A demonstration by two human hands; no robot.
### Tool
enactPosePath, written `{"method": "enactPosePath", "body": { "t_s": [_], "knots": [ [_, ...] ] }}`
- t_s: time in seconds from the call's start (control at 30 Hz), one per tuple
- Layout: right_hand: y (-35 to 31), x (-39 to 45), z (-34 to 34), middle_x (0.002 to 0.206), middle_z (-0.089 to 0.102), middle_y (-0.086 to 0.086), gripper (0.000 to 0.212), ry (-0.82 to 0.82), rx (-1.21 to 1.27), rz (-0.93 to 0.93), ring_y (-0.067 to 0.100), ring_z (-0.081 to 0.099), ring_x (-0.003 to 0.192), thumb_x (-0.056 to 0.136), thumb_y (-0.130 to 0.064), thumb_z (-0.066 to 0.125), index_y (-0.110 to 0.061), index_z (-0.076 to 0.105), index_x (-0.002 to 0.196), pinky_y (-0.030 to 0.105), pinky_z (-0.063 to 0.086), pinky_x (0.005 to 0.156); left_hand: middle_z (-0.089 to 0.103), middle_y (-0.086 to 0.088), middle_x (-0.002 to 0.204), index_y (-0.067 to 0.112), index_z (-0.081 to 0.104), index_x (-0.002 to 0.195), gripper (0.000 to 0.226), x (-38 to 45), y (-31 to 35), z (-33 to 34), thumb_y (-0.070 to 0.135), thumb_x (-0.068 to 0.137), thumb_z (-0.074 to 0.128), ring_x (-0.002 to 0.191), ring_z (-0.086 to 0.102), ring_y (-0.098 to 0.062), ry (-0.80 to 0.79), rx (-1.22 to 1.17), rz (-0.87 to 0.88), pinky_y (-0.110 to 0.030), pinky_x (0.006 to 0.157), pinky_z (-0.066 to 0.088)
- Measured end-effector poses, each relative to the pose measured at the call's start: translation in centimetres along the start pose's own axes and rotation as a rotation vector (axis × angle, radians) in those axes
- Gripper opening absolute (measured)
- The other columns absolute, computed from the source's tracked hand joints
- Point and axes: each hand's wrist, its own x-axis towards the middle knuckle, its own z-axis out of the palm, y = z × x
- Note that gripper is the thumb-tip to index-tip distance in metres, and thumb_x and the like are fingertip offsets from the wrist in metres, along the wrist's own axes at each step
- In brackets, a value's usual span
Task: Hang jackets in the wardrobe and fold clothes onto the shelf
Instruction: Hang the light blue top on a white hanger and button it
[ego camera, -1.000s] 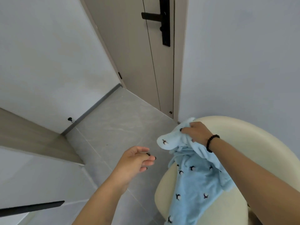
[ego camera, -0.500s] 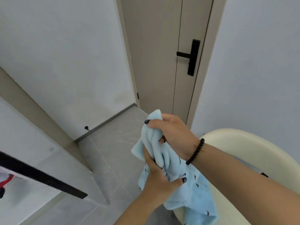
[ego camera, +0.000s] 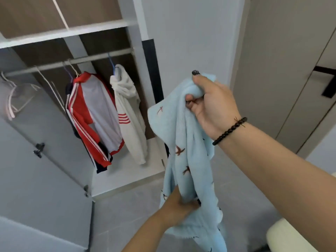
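Right of centre in the head view, the right hand [ego camera: 211, 104] is raised with its fingers curled round a bunched top edge of a light blue fleece garment [ego camera: 189, 160], thumb and forefinger pinching the fabric at the upper fold. A black bead bracelet [ego camera: 230, 130] circles that wrist. The garment hangs down from this grip toward the bottom of the frame, printed with small dark bird-like marks (too blurred to name more closely).

Lower centre, the left hand [ego camera: 177, 204] grips the same garment further down, fingers wrapped into the cloth and partly hidden by it.

At the left half of the frame stands the open wardrobe [ego camera: 134, 51], its white shelf [ego camera: 69, 31] running across the upper left and a hanging rail [ego camera: 76, 60] below it. On the rail hang a red, white and grey track jacket [ego camera: 94, 113] and, just to its right, a cream hooded top [ego camera: 131, 115] with red stripes on the sleeve, on a blue hanger. Empty white hangers [ego camera: 16, 95] hang at the far left. The wardrobe door [ego camera: 41, 160] swings open across the lower left.

At the right edge is a beige room door with a black handle [ego camera: 327, 82]. A cream chair edge [ego camera: 283, 237] shows at the lower right, on the grey tiled floor [ego camera: 127, 206].
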Motion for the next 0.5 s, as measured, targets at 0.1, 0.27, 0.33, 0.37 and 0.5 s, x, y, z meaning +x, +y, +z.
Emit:
{"method": "enactPosePath", "body": {
  "t_s": [0.1, 0.27, 0.33, 0.37, 0.5],
  "knots": [
    [0.7, 0.2, 4.2, 0.074, 0.060, 0.008, 0.010, -0.034, 0.021, -0.075, 0.014, 0.056, 0.051, 0.090, -0.013, 0.063, -0.007, 0.058, 0.083, 0.023, 0.048, 0.052, 0.066, 0.014, 0.124, 0.028, 0.053, 0.133, 0.055, -2.7, -2.9, -2.6, 0.041, 0.084, 0.072, 0.115, 0.061, -0.006, 0.126, -0.080, -0.071, -0.030, 0.100, 0.050],
    [4.6, 1.2, 8.2, 0.078, 0.069, 0.007, 0.016, -0.189, -0.251, -0.235, 0.017, 0.068, 0.064, 0.092, -0.020, 0.063, -0.005, 0.065, 0.088, 0.027, 0.056, 0.065, 0.070, 0.007, 0.078, 0.026, 0.067, 0.095, 0.017, -5.6, -2.8, -8.2, 0.022, 0.100, 0.051, 0.075, 0.064, -0.012, 0.747, -0.132, 0.059, -0.017, 0.066, 0.051],
    [7.2, 1.7, 8.3, 0.086, 0.072, 0.009, 0.023, -0.244, -0.356, -0.218, 0.021, 0.072, 0.075, 0.092, -0.021, 0.063, 0.001, 0.065, 0.094, 0.033, 0.059, 0.073, 0.065, 0.008, 0.068, 0.028, 0.064, 0.085, 0.024, -6.3, -0.7, -11.2, 0.022, 0.100, 0.047, 0.063, 0.059, -0.010, 0.857, -0.165, 0.081, -0.018, 0.056, 0.048],
    [8.6, 2.0, 8.2, 0.091, 0.071, 0.014, 0.028, -0.277, -0.425, -0.196, 0.023, 0.072, 0.082, 0.093, -0.022, 0.061, 0.006, 0.063, 0.095, 0.037, 0.059, 0.077, 0.063, 0.008, 0.065, 0.027, 0.063, 0.081, 0.027, -6.6, 0.5, -12.8, 0.021, 0.100, 0.045, 0.060, 0.057, -0.011, 0.900, -0.182, 0.098, -0.020, 0.054, 0.047],
    [14.3, 2.8, 6.8, 0.112, 0.063, 0.003, 0.028, -0.628, -0.817, -0.051, 0.004, 0.059, 0.106, 0.091, -0.018, 0.061, -0.010, 0.055, 0.117, 0.034, 0.049, 0.093, 0.075, -0.002, 0.090, 0.027, 0.071, 0.093, 0.024, -7.7, 6.4, -19.1, 0.029, 0.098, 0.047, 0.083, 0.071, -0.020, 1.067, -0.342, 0.192, -0.036, 0.073, 0.058]
  ]
}}
